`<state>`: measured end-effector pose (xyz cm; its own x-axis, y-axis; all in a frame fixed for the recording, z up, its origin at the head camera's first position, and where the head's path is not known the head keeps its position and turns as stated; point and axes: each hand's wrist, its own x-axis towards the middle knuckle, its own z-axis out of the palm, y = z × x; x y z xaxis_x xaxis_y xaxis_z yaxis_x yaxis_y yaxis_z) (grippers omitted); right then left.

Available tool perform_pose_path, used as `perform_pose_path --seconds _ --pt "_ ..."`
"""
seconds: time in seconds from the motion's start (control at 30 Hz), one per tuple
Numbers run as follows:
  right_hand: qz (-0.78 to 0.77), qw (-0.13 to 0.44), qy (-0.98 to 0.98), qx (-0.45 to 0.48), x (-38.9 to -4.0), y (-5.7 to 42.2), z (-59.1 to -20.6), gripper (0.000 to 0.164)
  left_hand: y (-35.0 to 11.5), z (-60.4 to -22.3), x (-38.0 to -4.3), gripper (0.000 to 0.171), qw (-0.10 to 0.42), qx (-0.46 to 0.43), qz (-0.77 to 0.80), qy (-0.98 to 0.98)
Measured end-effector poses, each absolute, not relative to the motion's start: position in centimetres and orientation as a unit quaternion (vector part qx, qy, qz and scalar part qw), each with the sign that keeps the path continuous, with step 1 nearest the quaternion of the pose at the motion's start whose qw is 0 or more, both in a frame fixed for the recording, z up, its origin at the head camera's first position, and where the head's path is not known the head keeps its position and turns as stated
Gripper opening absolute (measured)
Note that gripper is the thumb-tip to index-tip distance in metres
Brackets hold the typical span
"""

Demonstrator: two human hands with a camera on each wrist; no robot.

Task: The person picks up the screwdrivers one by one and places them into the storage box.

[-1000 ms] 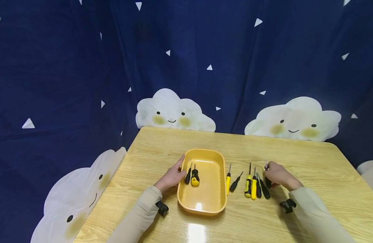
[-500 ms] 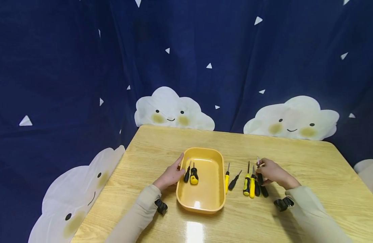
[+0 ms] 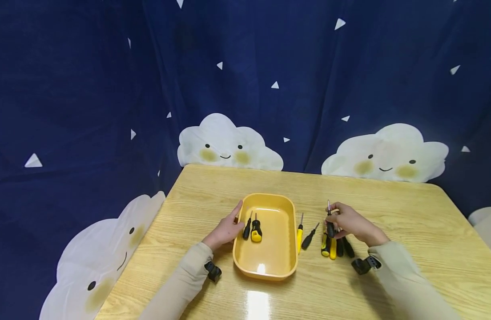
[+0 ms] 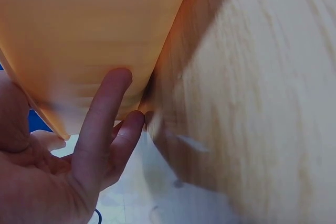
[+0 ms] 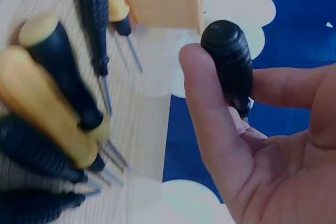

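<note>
My right hand pinches a small screwdriver with a black handle between thumb and fingers, its shaft pointing up and away. It is lifted over a row of screwdrivers: one black and yellow, one yellow and black-handled ones. My left hand holds the left side of an orange-yellow tray, thumb over the rim and fingers against the outer wall. Inside the tray lie a slim black screwdriver and a stubby black and yellow screwdriver.
Between tray and row, a yellow screwdriver lies along the tray's right wall, with a black screwdriver slanting beside it. All of this is on a wooden table. A dark blue curtain with clouds hangs behind.
My right hand has lifted the black-handled screwdriver from the right end of the row and carried it left over the others. My left hand has stayed at the tray.
</note>
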<state>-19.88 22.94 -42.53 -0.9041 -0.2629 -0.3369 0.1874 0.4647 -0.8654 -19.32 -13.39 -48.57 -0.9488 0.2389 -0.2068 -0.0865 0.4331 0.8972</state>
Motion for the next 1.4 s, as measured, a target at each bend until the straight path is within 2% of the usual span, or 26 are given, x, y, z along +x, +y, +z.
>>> perform_pose_path --seconds 0.9,1.4 --pt "-0.569 0.231 0.787 -0.051 -20.8 16.8 -40.9 0.03 -13.4 -48.7 -19.3 0.073 0.152 0.051 0.538 0.828" --pt "-0.58 0.226 0.78 -0.058 -21.1 13.7 -41.3 0.028 -13.4 -48.6 -19.2 0.072 0.146 0.055 0.54 0.827"
